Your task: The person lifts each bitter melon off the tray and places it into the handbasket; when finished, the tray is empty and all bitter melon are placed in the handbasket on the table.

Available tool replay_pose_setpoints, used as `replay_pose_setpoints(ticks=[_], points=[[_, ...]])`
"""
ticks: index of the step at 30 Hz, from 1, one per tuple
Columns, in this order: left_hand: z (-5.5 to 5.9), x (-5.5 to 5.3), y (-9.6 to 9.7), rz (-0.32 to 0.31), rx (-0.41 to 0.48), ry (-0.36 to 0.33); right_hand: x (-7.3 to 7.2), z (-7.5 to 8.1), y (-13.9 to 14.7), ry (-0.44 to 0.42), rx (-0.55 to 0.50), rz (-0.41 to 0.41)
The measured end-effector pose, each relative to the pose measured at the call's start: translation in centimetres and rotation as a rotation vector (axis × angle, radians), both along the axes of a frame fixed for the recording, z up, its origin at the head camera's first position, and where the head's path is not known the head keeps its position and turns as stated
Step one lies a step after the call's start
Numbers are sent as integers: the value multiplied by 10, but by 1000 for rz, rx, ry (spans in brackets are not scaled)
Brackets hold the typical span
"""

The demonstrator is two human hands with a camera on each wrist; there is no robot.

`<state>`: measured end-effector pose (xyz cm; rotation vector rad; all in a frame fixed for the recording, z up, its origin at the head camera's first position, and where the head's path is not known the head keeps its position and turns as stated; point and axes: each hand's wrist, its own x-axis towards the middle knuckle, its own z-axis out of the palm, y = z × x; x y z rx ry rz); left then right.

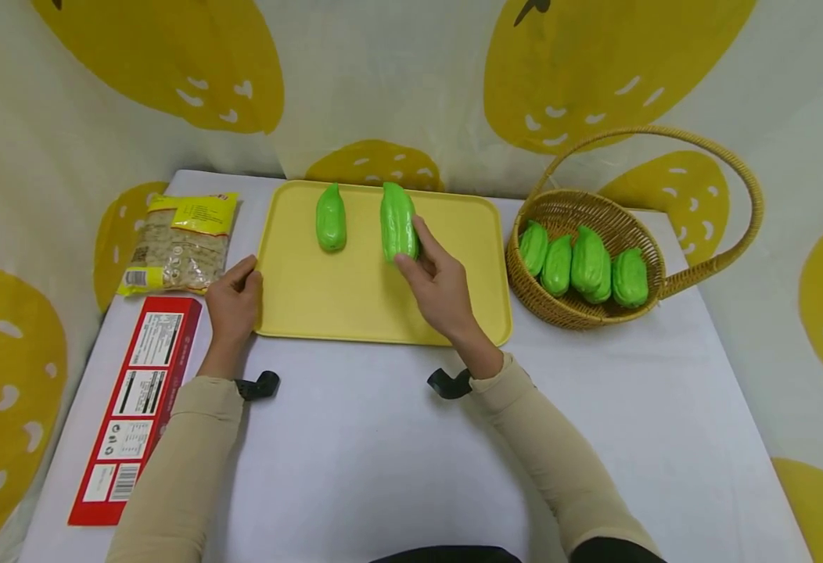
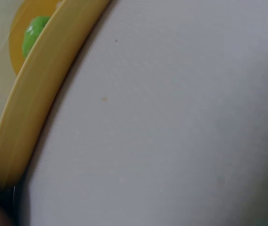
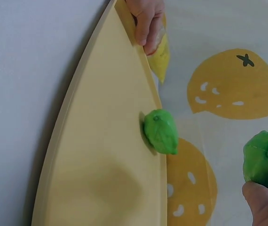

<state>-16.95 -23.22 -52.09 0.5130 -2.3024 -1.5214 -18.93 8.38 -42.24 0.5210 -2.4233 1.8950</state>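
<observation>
My right hand [image 1: 443,285] holds a glossy green ribbed vegetable [image 1: 397,219] between thumb and fingers, over the yellow tray [image 1: 341,305]. In the right wrist view this vegetable [image 3: 261,160] appears above the tray, apart from it. A second green vegetable [image 1: 330,219] lies on the tray's far left part, its pointed tip facing away. With my left hand [image 1: 234,301] I grip the tray's left edge. The left wrist view shows the tray's rim [image 2: 44,84] close up, with only a bit of the hand at the left.
A wicker basket [image 1: 559,313] with a tall handle stands right of the tray, holding several more green vegetables [image 1: 587,262]. On the left lie a yellow-and-clear food packet [image 1: 186,242] and a long red box [image 1: 105,512]. A patterned curtain [image 1: 383,78] hangs behind the white table [image 1: 355,453].
</observation>
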Motion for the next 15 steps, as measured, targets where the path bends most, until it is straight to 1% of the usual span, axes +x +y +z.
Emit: replay_pose_setpoints(ticks=[5,11,15], points=[[0,0,0,-6,2,15,2,5,19,14,-6,-26],[2,0,1,-11,14,-32,3,9,42,12,21,-61],[2,1,1,-6,11,-32,3,8,56,11,24,-70]])
